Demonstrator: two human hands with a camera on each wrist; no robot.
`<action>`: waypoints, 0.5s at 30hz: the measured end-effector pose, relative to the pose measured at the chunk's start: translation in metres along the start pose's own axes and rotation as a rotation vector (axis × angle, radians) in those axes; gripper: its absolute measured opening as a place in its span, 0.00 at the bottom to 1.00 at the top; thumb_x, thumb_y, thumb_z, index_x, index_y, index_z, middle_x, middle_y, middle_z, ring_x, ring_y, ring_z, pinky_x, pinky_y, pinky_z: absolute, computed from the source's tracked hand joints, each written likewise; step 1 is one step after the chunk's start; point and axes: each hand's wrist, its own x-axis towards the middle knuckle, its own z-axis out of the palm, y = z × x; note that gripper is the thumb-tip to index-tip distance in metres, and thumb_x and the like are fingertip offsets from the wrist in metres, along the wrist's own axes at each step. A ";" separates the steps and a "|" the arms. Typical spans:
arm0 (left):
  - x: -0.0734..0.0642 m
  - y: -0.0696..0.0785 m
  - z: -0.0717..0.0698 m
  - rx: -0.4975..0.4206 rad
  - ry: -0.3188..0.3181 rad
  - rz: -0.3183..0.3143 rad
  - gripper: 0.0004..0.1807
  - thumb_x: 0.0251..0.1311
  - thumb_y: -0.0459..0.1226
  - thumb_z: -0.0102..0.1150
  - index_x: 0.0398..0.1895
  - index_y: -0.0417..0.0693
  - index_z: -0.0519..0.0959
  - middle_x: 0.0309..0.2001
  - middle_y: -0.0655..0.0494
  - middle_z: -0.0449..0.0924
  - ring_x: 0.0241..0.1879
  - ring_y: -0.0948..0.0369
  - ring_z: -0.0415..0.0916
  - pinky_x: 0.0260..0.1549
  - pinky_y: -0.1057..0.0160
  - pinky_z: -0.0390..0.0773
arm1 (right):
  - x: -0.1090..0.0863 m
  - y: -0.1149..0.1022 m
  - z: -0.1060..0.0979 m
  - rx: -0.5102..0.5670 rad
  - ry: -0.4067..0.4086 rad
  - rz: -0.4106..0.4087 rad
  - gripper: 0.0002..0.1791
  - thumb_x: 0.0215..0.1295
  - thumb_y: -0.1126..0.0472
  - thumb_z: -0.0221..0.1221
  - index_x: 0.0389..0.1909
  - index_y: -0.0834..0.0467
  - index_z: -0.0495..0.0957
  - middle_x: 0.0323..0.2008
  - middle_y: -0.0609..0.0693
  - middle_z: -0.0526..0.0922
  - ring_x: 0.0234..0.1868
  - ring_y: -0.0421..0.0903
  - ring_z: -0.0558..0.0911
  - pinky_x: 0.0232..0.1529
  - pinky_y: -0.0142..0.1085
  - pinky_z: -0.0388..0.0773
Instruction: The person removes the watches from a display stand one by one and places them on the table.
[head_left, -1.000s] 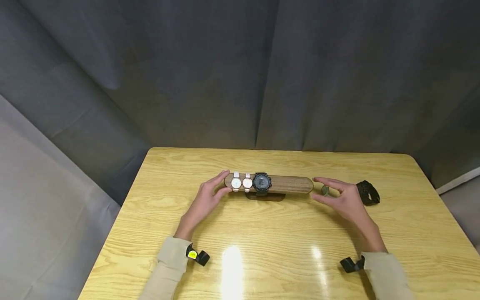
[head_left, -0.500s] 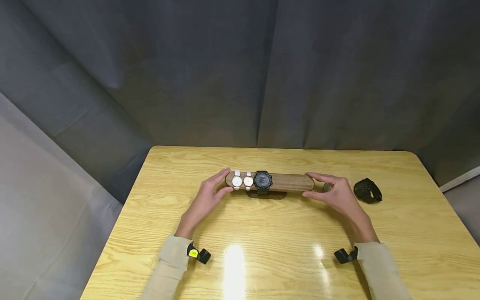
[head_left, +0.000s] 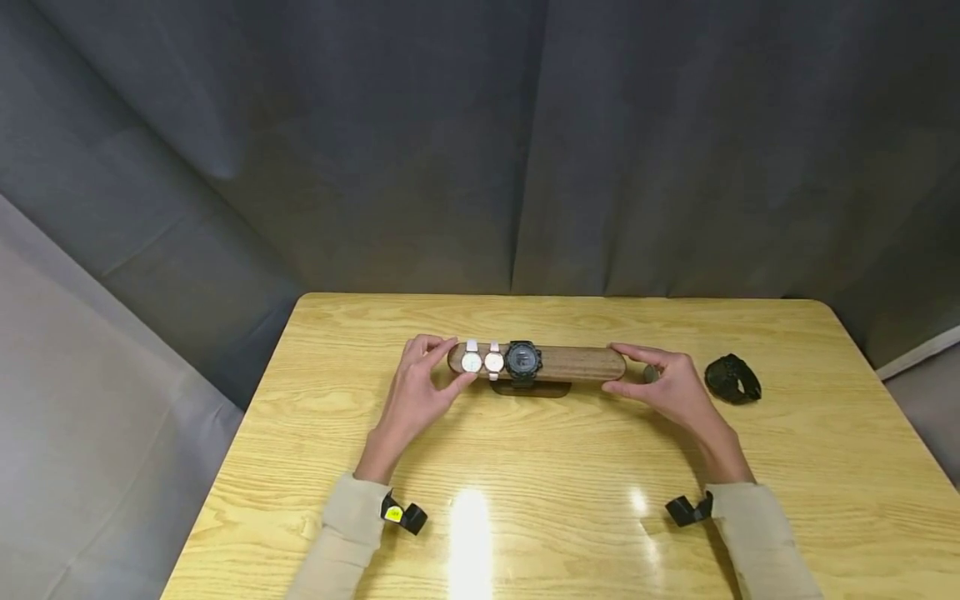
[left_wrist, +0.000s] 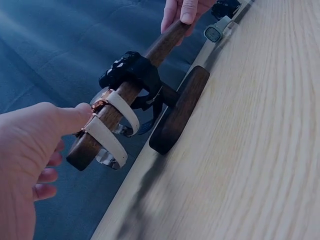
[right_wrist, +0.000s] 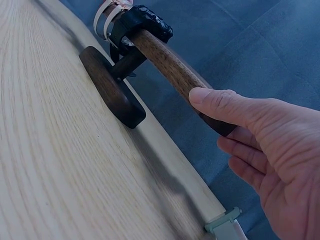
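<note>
A wooden watch stand (head_left: 581, 364) has a long bar raised on a short post over a dark base (left_wrist: 180, 115). Two white-strapped watches, the outer watch (head_left: 471, 362) and inner watch (head_left: 494, 362), ring its left part, beside a chunky black watch (head_left: 523, 361). My left hand (head_left: 417, 392) has its thumb at the outer watch's lower edge and its index finger near the strap's top, pinching that watch. At the other end, my right hand (head_left: 671, 387) grips the bar, thumb on its front (right_wrist: 200, 95) and fingers behind.
A small green watch (head_left: 651, 374) lies on the table just behind my right hand. Farther right lies another black watch (head_left: 732, 379) with its strap looped. Grey curtain (head_left: 420, 167) hangs behind the wooden table (head_left: 555, 467).
My right hand has come left onto the bar's end, where it now grips. My left thumb has slid right from the bar's end to the outer white watch.
</note>
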 end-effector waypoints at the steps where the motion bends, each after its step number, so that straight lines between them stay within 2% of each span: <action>1: 0.000 0.000 0.000 0.006 0.004 0.001 0.32 0.59 0.48 0.77 0.63 0.43 0.82 0.55 0.52 0.76 0.59 0.54 0.72 0.61 0.54 0.79 | 0.000 0.000 0.001 0.010 -0.001 -0.001 0.33 0.56 0.52 0.79 0.65 0.48 0.83 0.62 0.56 0.83 0.42 0.59 0.83 0.40 0.37 0.77; 4: -0.001 0.000 0.001 0.007 0.011 0.007 0.30 0.59 0.48 0.77 0.61 0.42 0.83 0.50 0.51 0.76 0.53 0.56 0.72 0.53 0.57 0.81 | 0.001 0.000 0.001 0.019 0.000 0.000 0.33 0.56 0.52 0.79 0.65 0.48 0.83 0.62 0.56 0.83 0.47 0.59 0.83 0.41 0.38 0.77; 8: -0.003 -0.002 0.003 0.002 0.016 0.011 0.29 0.60 0.47 0.77 0.61 0.41 0.84 0.44 0.48 0.75 0.46 0.58 0.69 0.41 0.61 0.77 | 0.002 0.001 0.003 0.026 0.004 -0.006 0.33 0.56 0.53 0.79 0.64 0.48 0.83 0.62 0.56 0.83 0.55 0.58 0.83 0.44 0.42 0.76; 11: -0.005 -0.001 0.006 0.004 0.031 0.011 0.29 0.60 0.47 0.77 0.61 0.41 0.84 0.42 0.50 0.74 0.44 0.60 0.68 0.38 0.62 0.77 | 0.003 0.003 0.005 0.027 0.003 -0.009 0.33 0.55 0.53 0.79 0.64 0.50 0.83 0.62 0.57 0.83 0.60 0.61 0.82 0.46 0.48 0.78; 15: -0.007 0.001 0.010 -0.001 0.075 0.030 0.29 0.58 0.45 0.78 0.60 0.41 0.84 0.41 0.53 0.73 0.44 0.60 0.69 0.38 0.63 0.78 | 0.002 0.004 0.007 0.034 -0.002 0.003 0.34 0.55 0.52 0.80 0.65 0.51 0.83 0.62 0.58 0.83 0.67 0.66 0.77 0.57 0.61 0.77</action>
